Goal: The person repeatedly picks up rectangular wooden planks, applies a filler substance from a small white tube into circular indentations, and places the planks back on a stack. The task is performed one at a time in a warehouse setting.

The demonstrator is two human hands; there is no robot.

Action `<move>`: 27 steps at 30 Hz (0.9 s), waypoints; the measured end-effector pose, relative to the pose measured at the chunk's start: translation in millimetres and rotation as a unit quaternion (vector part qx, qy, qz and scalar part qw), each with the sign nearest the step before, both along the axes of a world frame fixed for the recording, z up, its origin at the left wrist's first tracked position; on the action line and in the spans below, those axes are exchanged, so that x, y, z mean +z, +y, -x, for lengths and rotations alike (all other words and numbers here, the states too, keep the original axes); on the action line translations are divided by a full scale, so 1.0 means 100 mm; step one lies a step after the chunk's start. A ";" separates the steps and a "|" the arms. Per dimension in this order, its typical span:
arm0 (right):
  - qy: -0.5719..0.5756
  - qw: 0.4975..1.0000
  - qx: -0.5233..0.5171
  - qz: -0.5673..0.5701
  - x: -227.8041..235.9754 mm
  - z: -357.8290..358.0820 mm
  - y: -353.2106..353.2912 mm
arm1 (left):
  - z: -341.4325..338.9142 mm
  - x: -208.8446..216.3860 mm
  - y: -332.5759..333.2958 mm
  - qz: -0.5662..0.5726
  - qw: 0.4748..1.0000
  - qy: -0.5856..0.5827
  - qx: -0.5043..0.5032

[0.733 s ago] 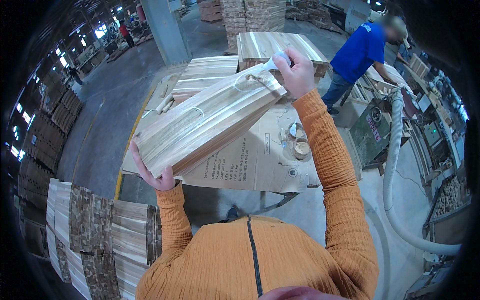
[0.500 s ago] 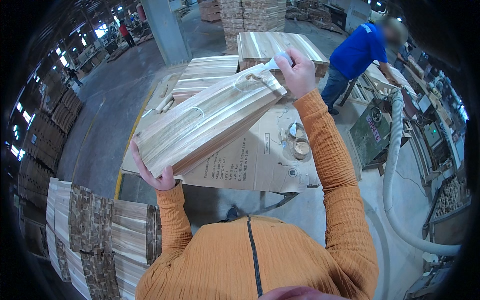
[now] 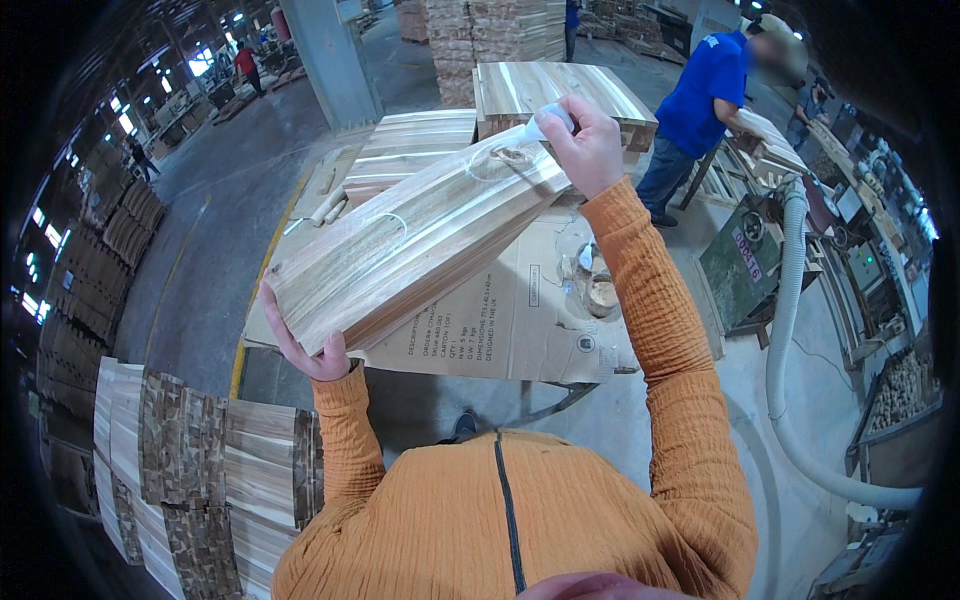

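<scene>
Shows lengthwise cream, tan and brown stripes on the wooden block (image 3: 400,240), darker brown at the knot (image 3: 515,156), bluish white on the small piece (image 3: 548,124), cream-and-brown banding on the stacked panels (image 3: 560,88), dark-printed tan on the cardboard (image 3: 510,345), crinkled orange on the sleeves (image 3: 665,310), and vivid blue on the co-worker's shirt (image 3: 705,95).

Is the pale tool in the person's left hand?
No, the right hand holds the pale tool, while the left hand grips the wooden piece.
</scene>
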State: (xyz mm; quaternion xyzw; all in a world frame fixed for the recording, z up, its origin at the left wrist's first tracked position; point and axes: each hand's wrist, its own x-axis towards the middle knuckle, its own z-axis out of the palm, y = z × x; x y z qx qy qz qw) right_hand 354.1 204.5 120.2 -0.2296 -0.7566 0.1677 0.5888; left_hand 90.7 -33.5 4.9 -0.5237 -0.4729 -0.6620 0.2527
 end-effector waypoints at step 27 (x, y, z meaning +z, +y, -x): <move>0.029 0.999 -0.013 0.000 -0.03 -0.01 0.06 | 0.02 0.01 0.01 0.001 1.000 -0.014 -0.025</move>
